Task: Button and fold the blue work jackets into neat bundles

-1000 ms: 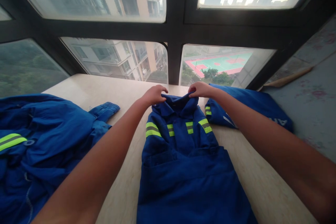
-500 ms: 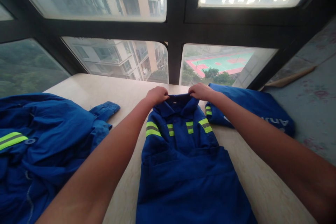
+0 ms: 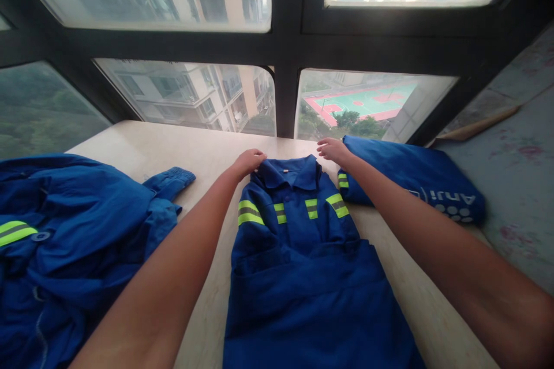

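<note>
A blue work jacket (image 3: pixel 303 294) with yellow-green and grey reflective strips lies folded in the middle, its collar toward the window. At the collar's left end is my left hand (image 3: pixel 250 161), fingers pressed together on the cloth edge. My right hand (image 3: pixel 333 150) is off the collar (image 3: pixel 305 176), just beyond its right end. Its fingers are loosely apart with nothing in them.
To the left a rumpled blue garment (image 3: pixel 99 207) spreads over the pale ledge (image 3: pixel 173 141). A folded blue garment (image 3: pixel 415 170) with white lettering sits at right, beside the flowered wall (image 3: pixel 519 184). Dark window frames (image 3: pixel 285 46) rise behind the ledge.
My right hand has let go of the collar and opened slightly to its right. My left hand has shifted a little left along the collar's end. The collar now lies flatter and wider.
</note>
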{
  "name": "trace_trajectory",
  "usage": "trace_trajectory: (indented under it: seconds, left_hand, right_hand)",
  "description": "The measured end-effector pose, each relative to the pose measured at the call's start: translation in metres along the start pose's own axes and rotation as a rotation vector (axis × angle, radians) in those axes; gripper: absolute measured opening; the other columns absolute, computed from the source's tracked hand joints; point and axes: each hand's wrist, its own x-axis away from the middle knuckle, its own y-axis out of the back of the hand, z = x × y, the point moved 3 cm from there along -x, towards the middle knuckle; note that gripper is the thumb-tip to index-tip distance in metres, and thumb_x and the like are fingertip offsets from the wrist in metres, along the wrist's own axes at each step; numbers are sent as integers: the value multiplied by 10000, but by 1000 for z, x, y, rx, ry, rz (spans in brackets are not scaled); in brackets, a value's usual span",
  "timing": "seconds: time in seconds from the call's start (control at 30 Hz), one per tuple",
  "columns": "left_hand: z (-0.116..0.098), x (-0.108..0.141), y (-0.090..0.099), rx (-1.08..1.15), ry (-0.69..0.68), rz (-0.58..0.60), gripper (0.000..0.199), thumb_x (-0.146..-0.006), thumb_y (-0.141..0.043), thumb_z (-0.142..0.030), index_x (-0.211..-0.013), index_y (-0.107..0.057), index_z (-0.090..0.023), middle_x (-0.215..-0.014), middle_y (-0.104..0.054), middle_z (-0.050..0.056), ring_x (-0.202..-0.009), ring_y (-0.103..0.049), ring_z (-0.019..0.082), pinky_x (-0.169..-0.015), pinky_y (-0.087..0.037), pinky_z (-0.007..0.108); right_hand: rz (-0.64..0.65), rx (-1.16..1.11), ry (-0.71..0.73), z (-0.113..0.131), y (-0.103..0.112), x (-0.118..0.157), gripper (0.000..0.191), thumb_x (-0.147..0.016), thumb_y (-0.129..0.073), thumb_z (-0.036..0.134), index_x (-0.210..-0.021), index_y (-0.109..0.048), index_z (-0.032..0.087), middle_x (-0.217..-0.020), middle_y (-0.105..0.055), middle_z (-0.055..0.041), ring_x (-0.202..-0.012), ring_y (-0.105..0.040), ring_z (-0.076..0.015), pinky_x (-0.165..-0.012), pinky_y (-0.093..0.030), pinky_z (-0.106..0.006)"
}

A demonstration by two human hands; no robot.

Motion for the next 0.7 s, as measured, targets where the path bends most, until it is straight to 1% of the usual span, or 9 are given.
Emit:
trace_trajectory:
  seconds: [0.07, 0.13, 0.27, 0.37, 0.47, 0.5, 0.57, 0.63, 0.7]
  left_hand:
    - [5, 7, 1, 87, 14, 49, 314, -740, -637, -439, -858, -729, -162, -764, -722, 74, -664, -647, 211, -631, -505, 309]
    - [10, 12, 2, 136, 12, 60, 362, -713, -665, -453, -910, -728, -155, -782, -725, 72, -668, -650, 206, -631, -511, 305]
    - [21, 16, -1, 124, -11, -5, 463, -654, -737, -436, -1032, -709, -170, -801, -721, 55, -785, -675, 231, -721, -520, 309]
    - [27, 15, -9, 26, -14, -108, 436, -632, -773, -403, -1015, -710, -203, -796, -714, 58, -905, -667, 276, -809, -493, 332]
    - [30, 17, -12, -56, 13, -195, 407, -666, -754, -442, -1012, -702, -233, -843, -727, 75, -999, -643, 306, -844, -461, 347]
    - [32, 19, -10, -71, 31, -212, 374, -698, -720, -475, -983, -704, -232, -840, -730, 81, -996, -644, 307, -834, -458, 349]
    - [37, 25, -3, -86, 72, -217, 329, -744, -651, -530, -843, -708, -221, -766, -721, 88, -926, -660, 302, -787, -458, 347]
    - [42, 34, 5, -88, 99, -176, 336, -720, -657, -548, -669, -680, -217, -644, -688, 81, -808, -669, 291, -719, -457, 337]
    - [46, 43, 11, -77, 102, -116, 318, -659, -712, -521, -589, -657, -215, -589, -671, 67, -716, -662, 270, -659, -451, 319]
  right_hand:
    - [3, 44, -16, -6, -4, 4, 380, -819, -591, 216, -1189, -641, 147, -911, -713, -85, -755, -650, -171, -714, -516, -278]
    - [-3, 114, -2, -9, -10, 8, 334, -803, -623, 205, -1132, -672, 175, -910, -712, -61, -760, -645, -168, -728, -516, -274]
    - [-63, 277, 52, -11, -24, 14, 203, -774, -683, 182, -969, -718, 220, -981, -688, -49, -951, -620, -210, -877, -478, -302]
    - [-99, 364, 77, -10, -30, 19, 196, -832, -648, 211, -1017, -712, 215, -1086, -655, -91, -1039, -596, -243, -936, -448, -342]
    - [-117, 412, 97, -4, -28, 26, 300, -866, -617, 237, -1158, -665, 189, -1161, -631, -134, -1073, -586, -276, -960, -436, -382]
    - [-124, 423, 111, -1, -25, 31, 339, -873, -609, 247, -1204, -641, 183, -1190, -621, -142, -1094, -579, -282, -972, -431, -388]
    - [-147, 435, 161, 7, -19, 47, 376, -893, -579, 262, -1259, -604, 181, -1240, -604, -142, -1120, -575, -279, -988, -426, -382]
    - [-158, 432, 237, 15, -15, 72, 370, -911, -544, 270, -1267, -595, 186, -1253, -605, -132, -1108, -591, -264, -986, -437, -372]
    - [-136, 413, 325, 21, -14, 105, 363, -912, -534, 278, -1258, -600, 192, -1237, -621, -122, -1100, -605, -260, -984, -452, -378]
